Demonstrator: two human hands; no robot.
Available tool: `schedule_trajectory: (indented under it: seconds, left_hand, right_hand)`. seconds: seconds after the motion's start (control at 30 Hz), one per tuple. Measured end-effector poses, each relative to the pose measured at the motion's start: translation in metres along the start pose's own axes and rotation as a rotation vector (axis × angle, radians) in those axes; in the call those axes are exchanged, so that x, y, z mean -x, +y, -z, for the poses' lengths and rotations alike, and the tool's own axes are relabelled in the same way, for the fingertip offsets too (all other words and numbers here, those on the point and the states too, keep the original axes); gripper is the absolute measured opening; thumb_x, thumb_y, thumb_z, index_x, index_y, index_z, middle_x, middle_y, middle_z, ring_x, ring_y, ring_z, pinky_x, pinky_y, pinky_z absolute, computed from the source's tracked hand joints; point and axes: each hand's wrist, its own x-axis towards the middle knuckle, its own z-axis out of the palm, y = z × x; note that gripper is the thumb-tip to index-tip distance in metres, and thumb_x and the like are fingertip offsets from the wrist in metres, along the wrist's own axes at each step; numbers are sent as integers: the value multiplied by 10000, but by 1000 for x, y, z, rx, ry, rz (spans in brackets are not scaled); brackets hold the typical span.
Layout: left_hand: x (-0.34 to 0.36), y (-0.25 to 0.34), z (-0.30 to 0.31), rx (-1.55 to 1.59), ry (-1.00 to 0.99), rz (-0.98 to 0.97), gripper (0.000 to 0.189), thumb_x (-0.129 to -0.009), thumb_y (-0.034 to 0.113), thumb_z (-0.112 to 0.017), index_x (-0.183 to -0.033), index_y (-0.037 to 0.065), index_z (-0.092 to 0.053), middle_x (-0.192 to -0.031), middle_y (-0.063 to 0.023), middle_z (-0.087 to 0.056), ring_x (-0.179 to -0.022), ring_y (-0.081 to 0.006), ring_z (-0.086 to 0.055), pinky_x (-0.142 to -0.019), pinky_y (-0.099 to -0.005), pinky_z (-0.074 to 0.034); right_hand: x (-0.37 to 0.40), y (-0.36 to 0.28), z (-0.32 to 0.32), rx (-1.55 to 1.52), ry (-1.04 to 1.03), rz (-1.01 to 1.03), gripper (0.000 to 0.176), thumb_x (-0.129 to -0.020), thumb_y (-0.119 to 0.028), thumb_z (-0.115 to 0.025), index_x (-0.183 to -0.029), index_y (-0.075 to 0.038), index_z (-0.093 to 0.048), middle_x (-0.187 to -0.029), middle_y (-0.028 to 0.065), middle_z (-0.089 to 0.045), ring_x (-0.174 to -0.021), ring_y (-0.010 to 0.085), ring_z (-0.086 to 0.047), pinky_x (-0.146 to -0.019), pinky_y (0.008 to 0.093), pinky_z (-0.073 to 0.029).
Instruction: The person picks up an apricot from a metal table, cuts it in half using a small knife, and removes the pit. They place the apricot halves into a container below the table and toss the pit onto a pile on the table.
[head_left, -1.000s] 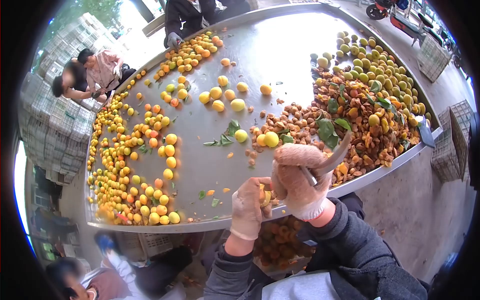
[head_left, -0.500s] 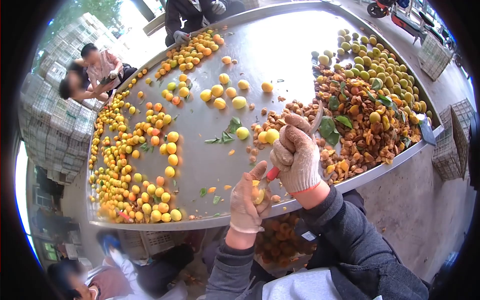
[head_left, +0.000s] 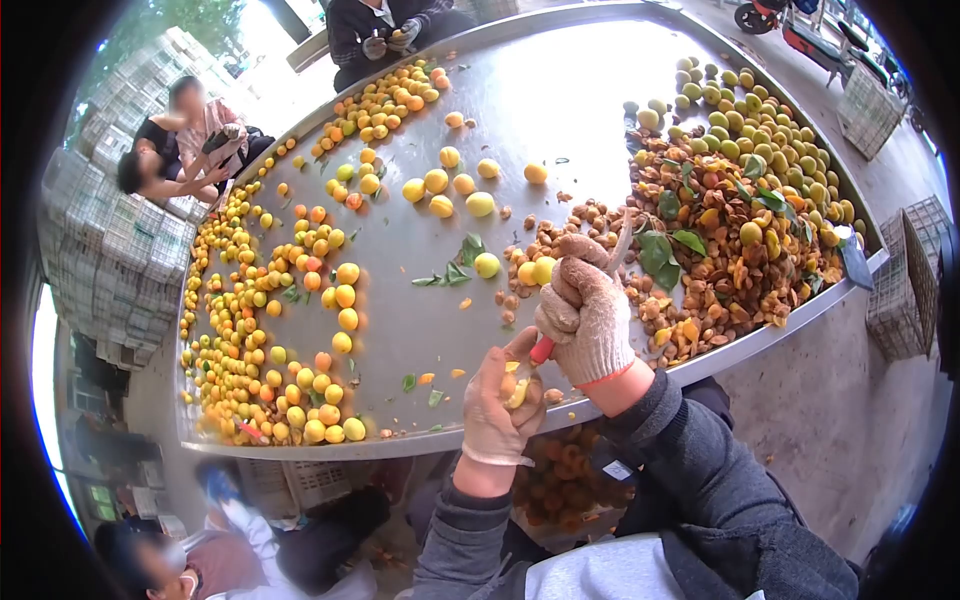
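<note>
My left hand (head_left: 500, 405), in a pale, stained glove, is closed around a cut apricot (head_left: 516, 392) whose yellow flesh shows between the fingers. My right hand (head_left: 588, 320), in a dirty knitted glove, grips a red-handled tool (head_left: 542, 349). The tool's red part points down at the fruit, and a curved, dull end rises above the fist; its working tip is hard to make out. Both hands are over the near edge of the metal table (head_left: 420, 335). Just beyond the right hand lie brown apricot pits (head_left: 590, 222) and a whole apricot (head_left: 487, 265).
Whole apricots (head_left: 320, 385) cover the table's left side. On the right are a heap of pits and torn fruit (head_left: 715, 255) and greener apricots (head_left: 765, 130). Below the near edge sits a container of orange fruit (head_left: 560, 480). Crates (head_left: 900, 285) stand at right; several people sit around.
Both my hands stay close together on the apricot, with the right fist shifted slightly and the tool's curved end tilted differently. A person across the table has lifted a hand from the fruit.
</note>
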Motion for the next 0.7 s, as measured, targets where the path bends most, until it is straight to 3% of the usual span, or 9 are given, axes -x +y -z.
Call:
schedule_trajectory:
  seconds: [0.1,0.2,0.27,0.4,0.47,0.5,0.57,0.63,0.7]
  left_hand:
    - [-3,-3,4,182,-7,48,543,-1007,437,-358,-1350,27,-451,-566,-7,-423,-368,-69,-238,-355,-211,-203]
    - [-4,-9,16,263,-111,1,478,-999,391,-444,-1313,38,-515,-692,-55,-597,-420,-37,-361,-400,-166,-327]
    - [-9,-15,18,-366,125,-310,439,-1002,331,-484,-1309,21,-531,-785,-50,-646,-544,-26,-470,-476,-165,-402]
    - [-24,-31,19,-821,280,-774,398,-1005,279,-502,-1299,13,-545,-847,-22,-652,-667,-24,-524,-551,-171,-448]
    - [-11,-24,1,-637,219,-521,405,-1013,305,-479,-1298,26,-548,-788,4,-606,-580,-20,-484,-493,-161,-408]
    - [-6,-18,0,-636,229,-532,405,-1013,305,-479,-1298,26,-548,-788,4,-606,-580,-20,-484,-493,-161,-408]
    - [1,-7,1,-265,-33,-259,439,-1014,366,-455,-1293,42,-556,-734,27,-557,-512,-14,-436,-425,-152,-326]
    - [-5,-16,0,-345,44,-270,458,-1014,395,-434,-1290,51,-557,-702,34,-534,-473,-16,-396,-402,-154,-281]
    - [-4,-14,-3,-425,121,-274,478,-1015,425,-412,-1287,60,-558,-670,40,-512,-435,-17,-356,-379,-156,-236]
  right_hand:
    - [-4,2,4,-73,-60,-32,224,-924,-67,-461,-1121,-127,-549,-598,-40,-337,-403,70,-291,-338,219,-248]
    - [0,2,-4,16,58,24,228,-927,-70,-459,-1131,-124,-544,-601,-36,-334,-406,75,-297,-342,223,-234]
    - [11,-4,-16,143,37,102,204,-929,-74,-465,-1113,-114,-541,-596,-35,-326,-403,72,-294,-344,228,-212]
    - [31,7,-6,358,-271,380,167,-910,-57,-523,-1065,-101,-565,-575,-38,-326,-380,57,-256,-350,222,-200]
    - [32,4,-9,407,-366,419,173,-910,-62,-529,-1073,-102,-568,-573,-39,-324,-385,55,-256,-354,221,-200]
    - [30,2,-12,305,-292,329,177,-911,-69,-529,-1078,-106,-570,-572,-39,-323,-391,55,-256,-357,221,-202]
    - [26,-1,-11,205,-220,236,181,-911,-77,-529,-1083,-111,-573,-571,-40,-321,-396,55,-256,-360,221,-203]
    - [18,1,-5,128,-88,118,276,-898,-147,-503,-1169,-94,-507,-595,-26,-371,-411,92,-336,-363,254,-282]
    - [14,5,-3,62,-77,130,205,-914,-85,-513,-1102,-135,-576,-571,-40,-315,-396,65,-251,-356,227,-207]
